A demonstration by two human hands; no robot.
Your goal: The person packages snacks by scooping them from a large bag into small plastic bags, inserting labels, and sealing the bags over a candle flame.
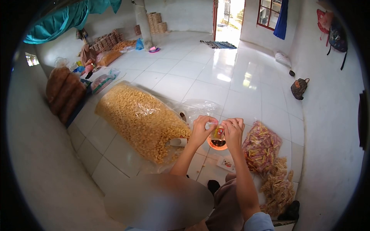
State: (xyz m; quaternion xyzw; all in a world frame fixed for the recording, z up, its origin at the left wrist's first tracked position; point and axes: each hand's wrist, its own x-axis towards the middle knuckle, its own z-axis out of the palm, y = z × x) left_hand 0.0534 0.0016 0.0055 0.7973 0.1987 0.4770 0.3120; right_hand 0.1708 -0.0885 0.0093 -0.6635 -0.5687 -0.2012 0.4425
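My left hand [202, 129] and my right hand [233, 130] are raised close together in front of me. Both have their fingers closed on the top edge of a small clear plastic packet [218, 133] with a red and yellow label. Its contents are too small to make out. Behind and below it sits an orange bowl [210, 143] with something dark inside. Left of my left hand lies a big clear plastic sack of yellow snack pieces [135, 115]. A white cup or scoop [178, 142] rests at its mouth.
A bag of small yellow-labelled packets [262, 146] lies at right, with a pile of pale snack pieces [280, 188] nearer me. A white printed card or box [226, 164] is below my right hand. Brown filled sacks [65, 92] lean at left; a brown bag [299, 88] stands by the right wall.
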